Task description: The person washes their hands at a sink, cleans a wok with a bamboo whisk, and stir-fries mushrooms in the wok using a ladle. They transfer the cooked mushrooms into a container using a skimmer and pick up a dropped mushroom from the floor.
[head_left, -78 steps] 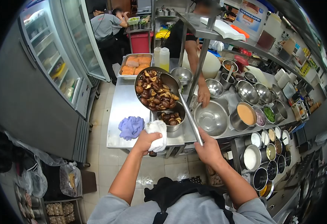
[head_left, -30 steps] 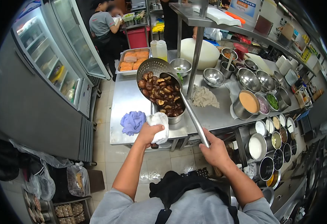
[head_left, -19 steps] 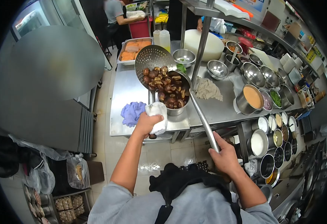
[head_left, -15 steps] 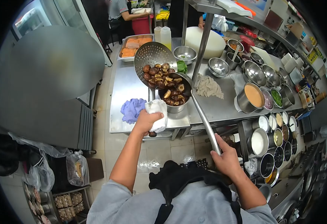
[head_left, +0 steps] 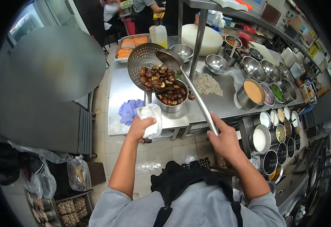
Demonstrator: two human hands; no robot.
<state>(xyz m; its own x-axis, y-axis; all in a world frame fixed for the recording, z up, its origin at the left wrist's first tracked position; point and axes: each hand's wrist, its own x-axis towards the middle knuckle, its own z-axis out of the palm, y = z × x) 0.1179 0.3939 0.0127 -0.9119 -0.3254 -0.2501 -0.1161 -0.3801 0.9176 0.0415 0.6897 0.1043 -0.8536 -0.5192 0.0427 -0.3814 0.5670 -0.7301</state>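
Note:
My left hand (head_left: 138, 128) is closed on the handle of a perforated strainer (head_left: 137, 64), with a folded white cloth (head_left: 153, 120) wrapped around the grip. Brown cooked mushrooms (head_left: 155, 78) lie in the lower part of the tilted strainer, over the rim of a metal pot (head_left: 172, 109). More mushrooms fill the pot. In my right hand (head_left: 226, 140) is the long handle of a metal ladle (head_left: 197, 92); its bowl is raised over the strainer's right edge. One mushroom piece (head_left: 191, 97) rests on the counter beside the pot.
A purple cloth (head_left: 129, 111) and a beige cloth (head_left: 207, 84) lie on the steel counter (head_left: 116, 90). Behind are a tray of salmon (head_left: 129, 47), squeeze bottles (head_left: 161, 36) and metal bowls (head_left: 216, 63). A shelf post (head_left: 198, 45) rises near the ladle. A pot of orange sauce (head_left: 253, 91) stands right.
The ladle's bowl has gone up and left, from the pot's edge to over the strainer. The pot looks fuller, and a mushroom piece now shows beside it. My left hand keeps its hold.

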